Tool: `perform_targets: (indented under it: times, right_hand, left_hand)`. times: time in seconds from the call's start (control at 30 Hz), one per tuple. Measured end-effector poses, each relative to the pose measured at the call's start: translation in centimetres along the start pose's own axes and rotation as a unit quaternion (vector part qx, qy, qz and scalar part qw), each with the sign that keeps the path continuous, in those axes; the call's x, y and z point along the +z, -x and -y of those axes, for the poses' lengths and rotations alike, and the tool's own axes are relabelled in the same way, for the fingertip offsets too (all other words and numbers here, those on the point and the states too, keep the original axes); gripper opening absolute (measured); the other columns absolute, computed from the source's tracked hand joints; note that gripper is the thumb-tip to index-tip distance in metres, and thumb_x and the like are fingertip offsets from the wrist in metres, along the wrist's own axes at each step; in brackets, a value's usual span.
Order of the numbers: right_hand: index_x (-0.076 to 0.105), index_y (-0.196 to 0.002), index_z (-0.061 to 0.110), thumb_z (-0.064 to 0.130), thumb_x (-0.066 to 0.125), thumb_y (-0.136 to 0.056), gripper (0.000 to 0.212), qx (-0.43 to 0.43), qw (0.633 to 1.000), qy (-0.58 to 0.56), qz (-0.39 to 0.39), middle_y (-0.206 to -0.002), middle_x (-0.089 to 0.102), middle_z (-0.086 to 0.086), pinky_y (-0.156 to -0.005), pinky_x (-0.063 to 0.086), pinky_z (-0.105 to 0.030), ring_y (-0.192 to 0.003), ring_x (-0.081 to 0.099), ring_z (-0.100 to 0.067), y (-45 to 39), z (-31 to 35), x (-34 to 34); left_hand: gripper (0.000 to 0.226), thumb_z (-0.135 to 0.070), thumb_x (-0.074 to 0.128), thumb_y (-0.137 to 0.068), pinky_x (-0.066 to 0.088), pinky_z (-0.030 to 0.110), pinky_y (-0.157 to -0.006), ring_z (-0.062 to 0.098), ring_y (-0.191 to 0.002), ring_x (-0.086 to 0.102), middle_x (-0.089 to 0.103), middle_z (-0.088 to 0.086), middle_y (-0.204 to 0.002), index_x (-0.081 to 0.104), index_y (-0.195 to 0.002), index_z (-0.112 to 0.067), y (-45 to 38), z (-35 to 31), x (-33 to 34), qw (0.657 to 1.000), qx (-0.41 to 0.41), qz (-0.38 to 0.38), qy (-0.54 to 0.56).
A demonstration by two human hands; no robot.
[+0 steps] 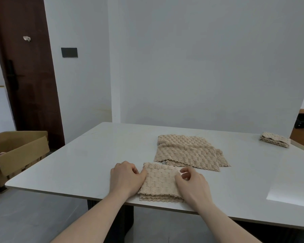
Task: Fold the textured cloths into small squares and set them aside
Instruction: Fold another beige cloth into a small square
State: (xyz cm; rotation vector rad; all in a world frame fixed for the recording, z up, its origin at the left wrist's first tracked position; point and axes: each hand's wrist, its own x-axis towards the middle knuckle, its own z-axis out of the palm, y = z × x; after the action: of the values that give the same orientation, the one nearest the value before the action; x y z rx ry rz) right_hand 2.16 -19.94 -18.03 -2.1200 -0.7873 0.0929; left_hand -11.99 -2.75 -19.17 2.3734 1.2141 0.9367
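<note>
Two bare forearms reach up from the bottom edge of the frame to a white table [77, 165], where both hands work a beige textured cloth [161, 181] lying at the table's near edge, just below centre. Already doubled over, with several scalloped layers showing along its near side, the cloth sits between the hands: the left hand [125, 179] rests at its left edge with fingers curled and pressed together against the fabric, while the right hand [194, 185] lies over its right side, thumb and forefinger bent toward each other in what looks like a pinch on the upper layer, though the exact contact is hard to make out. Just beyond, right of centre, a pile of unfolded cloths [188, 151] in the same beige weave lies loosely spread, its near edge almost touching the cloth being handled. Far to the right, near the table's back corner, a small stack of folded cloths [275, 139] sits well apart from the rest. At the left edge of the frame an open cardboard box [19, 151] stands beside the table, and behind it a dark brown door [30, 76] meets plain white walls.
</note>
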Motion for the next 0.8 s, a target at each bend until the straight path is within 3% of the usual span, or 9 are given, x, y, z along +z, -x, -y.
perform_targets:
  times: [0.2,0.37,0.5,0.6,0.67,0.8]
  right_hand:
    - [0.057,-0.105,0.041,0.051,0.058,-0.078,0.029,0.005,0.999,-0.024,0.036,-0.082,0.068,0.012,-0.094,0.050,-0.039,-0.083,0.063,-0.003,-0.1,-0.2,-0.3]
    - [0.056,-0.111,0.044,0.045,0.067,-0.071,0.041,0.014,0.995,-0.079,0.053,-0.084,0.070,0.011,-0.083,0.056,-0.038,-0.081,0.066,-0.002,-0.4,-0.4,-0.4]
    - [0.047,-0.118,0.047,0.050,0.062,-0.080,0.041,0.013,0.996,-0.073,0.052,-0.093,0.069,0.019,-0.090,0.052,-0.039,-0.096,0.062,-0.004,-0.8,-0.6,0.0]
    - [0.042,-0.120,0.047,0.046,0.062,-0.084,0.042,0.001,0.997,-0.048,0.067,-0.098,0.066,0.023,-0.096,0.043,-0.037,-0.108,0.053,-0.005,-1.2,-0.9,0.2]
    - [0.043,-0.117,0.050,0.042,0.065,-0.081,0.043,0.006,0.996,-0.056,0.070,-0.099,0.068,0.026,-0.097,0.043,-0.036,-0.110,0.053,-0.002,-1.5,-1.1,0.3]
    - [0.045,-0.113,0.055,0.030,0.073,-0.076,0.053,0.033,0.995,-0.073,0.060,-0.104,0.066,0.035,-0.097,0.045,-0.036,-0.109,0.058,-0.001,-1.9,-1.3,0.7]
  left_hand:
    - [0.037,-0.065,0.060,-0.080,0.030,0.035,-0.105,0.003,-0.102,0.056,0.068,-0.026,-0.085,0.073,-0.065,-0.033,-0.5,0.1,0.1,0.996,0.002,0.069,0.049]
    - [0.040,-0.070,0.070,-0.062,0.047,0.035,-0.102,-0.003,-0.098,0.062,0.071,-0.021,-0.089,0.071,-0.083,-0.036,-0.6,0.5,0.0,0.981,-0.005,0.133,0.139]
    - [0.027,-0.049,0.081,-0.070,0.055,0.037,-0.092,0.000,-0.090,0.068,0.073,-0.016,-0.088,0.067,-0.085,-0.030,-0.5,0.6,-0.3,0.963,0.001,0.173,0.205]
    - [0.021,-0.032,0.082,-0.082,0.053,0.028,-0.086,0.002,-0.090,0.066,0.071,-0.016,-0.093,0.063,-0.091,-0.029,-0.4,0.2,-0.7,0.957,0.018,0.187,0.219]
    - [0.022,-0.021,0.081,-0.084,0.051,0.023,-0.082,0.006,-0.089,0.065,0.070,-0.011,-0.094,0.062,-0.093,-0.026,-0.5,0.1,-0.9,0.951,0.022,0.191,0.241]
    - [0.026,-0.001,0.075,-0.080,0.048,0.029,-0.076,0.014,-0.080,0.061,0.065,-0.002,-0.085,0.059,-0.092,-0.018,-0.8,0.4,-1.0,0.945,0.009,0.207,0.255]
